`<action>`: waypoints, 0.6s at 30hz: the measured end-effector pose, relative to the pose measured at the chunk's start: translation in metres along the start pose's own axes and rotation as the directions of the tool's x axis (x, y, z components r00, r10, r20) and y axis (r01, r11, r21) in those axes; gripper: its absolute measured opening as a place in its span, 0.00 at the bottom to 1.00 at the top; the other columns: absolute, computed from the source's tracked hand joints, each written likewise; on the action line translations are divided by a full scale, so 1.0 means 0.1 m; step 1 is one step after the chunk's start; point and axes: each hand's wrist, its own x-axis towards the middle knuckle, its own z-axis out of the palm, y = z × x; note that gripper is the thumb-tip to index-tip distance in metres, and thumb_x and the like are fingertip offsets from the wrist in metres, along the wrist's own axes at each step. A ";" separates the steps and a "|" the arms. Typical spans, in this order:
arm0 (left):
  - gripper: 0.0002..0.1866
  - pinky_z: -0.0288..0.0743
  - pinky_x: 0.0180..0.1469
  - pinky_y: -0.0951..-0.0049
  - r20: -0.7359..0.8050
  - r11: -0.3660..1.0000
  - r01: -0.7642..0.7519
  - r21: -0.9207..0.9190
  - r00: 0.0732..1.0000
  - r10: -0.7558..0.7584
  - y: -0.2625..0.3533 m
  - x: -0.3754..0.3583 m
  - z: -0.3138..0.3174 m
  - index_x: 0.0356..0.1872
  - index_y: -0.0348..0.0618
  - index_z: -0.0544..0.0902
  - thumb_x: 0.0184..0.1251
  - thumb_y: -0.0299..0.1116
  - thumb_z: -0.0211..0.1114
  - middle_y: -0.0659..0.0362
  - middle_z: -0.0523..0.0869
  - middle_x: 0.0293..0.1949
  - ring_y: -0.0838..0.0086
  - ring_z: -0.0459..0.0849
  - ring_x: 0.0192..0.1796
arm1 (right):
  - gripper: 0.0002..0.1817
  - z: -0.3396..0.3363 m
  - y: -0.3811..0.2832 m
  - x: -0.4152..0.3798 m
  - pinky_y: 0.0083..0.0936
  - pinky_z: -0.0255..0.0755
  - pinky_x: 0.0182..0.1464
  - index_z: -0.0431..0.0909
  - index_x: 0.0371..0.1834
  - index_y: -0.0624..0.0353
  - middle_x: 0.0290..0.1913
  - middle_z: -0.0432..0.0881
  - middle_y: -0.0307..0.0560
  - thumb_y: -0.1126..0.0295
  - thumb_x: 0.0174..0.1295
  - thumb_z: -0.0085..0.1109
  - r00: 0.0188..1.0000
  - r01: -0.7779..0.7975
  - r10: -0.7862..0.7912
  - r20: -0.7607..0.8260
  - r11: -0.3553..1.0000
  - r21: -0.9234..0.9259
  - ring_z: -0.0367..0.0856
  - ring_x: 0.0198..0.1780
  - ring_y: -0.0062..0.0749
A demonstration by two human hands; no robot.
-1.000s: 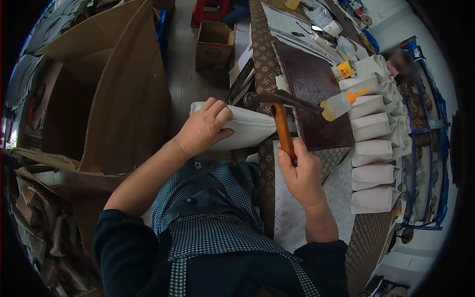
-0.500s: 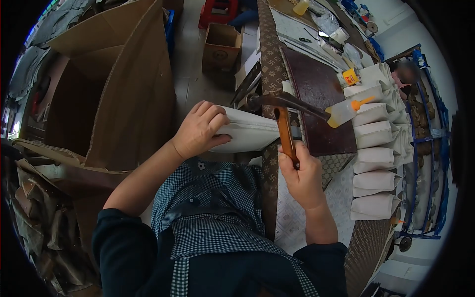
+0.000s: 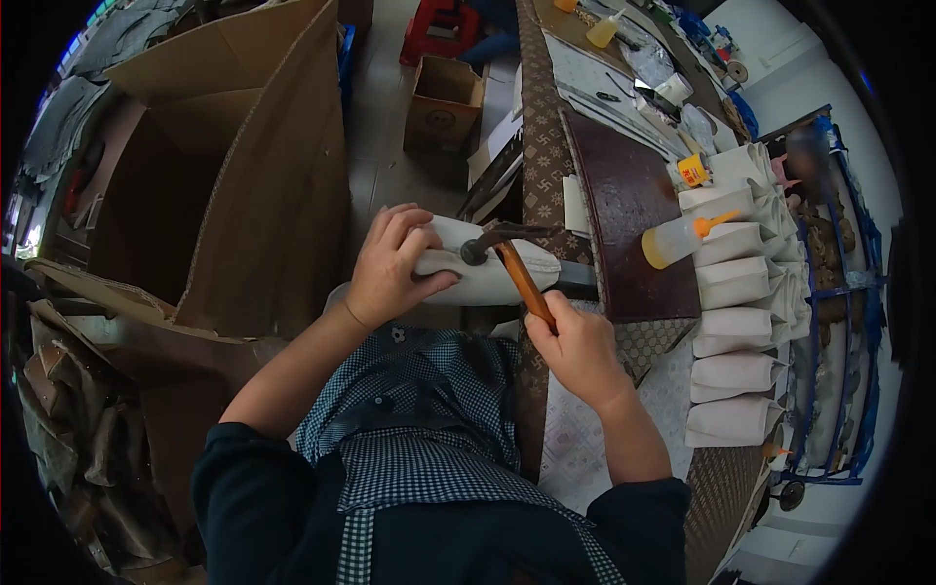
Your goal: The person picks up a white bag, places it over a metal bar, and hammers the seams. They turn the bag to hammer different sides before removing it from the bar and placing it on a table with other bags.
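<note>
My left hand (image 3: 395, 265) grips the near end of a white leather-like piece (image 3: 497, 285), with its fingers on top and the thumb along the side. This piece sits over a grey metal bar (image 3: 579, 279) that sticks out from the workbench edge. A hammer (image 3: 525, 283) with a wooden handle and dark metal head is in my right hand (image 3: 577, 351), fingers wrapped round the handle's end. Its head lies at the top of the white piece, just right of my left fingers; the image cannot settle whether it touches.
A large open cardboard box (image 3: 278, 185) stands at left, a smaller box (image 3: 444, 107) on the floor ahead. On the bench are a maroon board (image 3: 624, 200), a glue bottle (image 3: 673, 244), a yellow jar (image 3: 693, 171) and a row of white folded pieces (image 3: 736, 373).
The hammer has swung down and left, from raised over the bench edge to the white piece. My right hand moved slightly left and down; my left hand keeps its hold.
</note>
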 end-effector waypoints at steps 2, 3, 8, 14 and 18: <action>0.29 0.82 0.61 0.56 0.029 1.000 -0.015 -0.019 0.999 0.015 -0.07 -0.16 0.01 0.48 0.43 0.82 0.43 0.36 0.85 0.50 0.77 0.62 0.49 0.74 0.69 | 0.12 -0.02 -0.01 -0.02 0.40 0.73 0.23 0.76 0.42 0.62 0.20 0.81 0.52 0.64 0.69 0.62 0.999 0.006 -0.002 -0.052 0.997 0.074 0.83 0.20 0.48; 0.28 0.81 0.63 0.55 0.034 0.998 -0.015 -0.066 0.999 0.017 -0.11 -0.21 0.02 0.48 0.43 0.82 0.43 0.35 0.85 0.50 0.76 0.63 0.48 0.73 0.71 | 0.12 -0.04 -0.04 -0.03 0.40 0.73 0.23 0.76 0.42 0.62 0.20 0.81 0.52 0.64 0.69 0.62 0.996 0.001 0.009 -0.083 0.993 0.119 0.83 0.20 0.47; 0.29 0.78 0.68 0.51 0.074 0.981 -0.049 -0.186 0.995 0.064 -0.20 -0.25 -0.01 0.52 0.43 0.82 0.46 0.33 0.84 0.48 0.72 0.68 0.44 0.69 0.75 | 0.12 0.07 -0.08 0.05 0.38 0.73 0.23 0.76 0.42 0.61 0.19 0.81 0.49 0.64 0.67 0.63 0.996 0.087 -0.088 -0.018 0.994 -0.063 0.83 0.19 0.44; 0.48 0.68 0.74 0.49 0.010 0.990 0.025 -0.138 1.000 -0.024 -0.24 -0.32 0.06 0.69 0.43 0.72 0.46 0.45 0.86 0.44 0.67 0.72 0.46 0.62 0.78 | 0.11 0.00 -0.18 0.05 0.37 0.74 0.22 0.76 0.40 0.60 0.16 0.80 0.48 0.64 0.66 0.64 0.992 0.089 -0.081 -0.093 0.993 0.079 0.82 0.18 0.43; 0.72 0.61 0.77 0.57 0.113 0.873 0.283 -0.398 0.959 -0.260 -0.24 -0.48 0.25 0.83 0.41 0.45 0.42 0.56 0.86 0.43 0.62 0.74 0.51 0.64 0.77 | 0.11 0.10 -0.19 0.09 0.35 0.74 0.22 0.77 0.41 0.60 0.17 0.80 0.48 0.65 0.66 0.64 0.993 0.119 -0.117 0.024 0.984 -0.132 0.82 0.17 0.41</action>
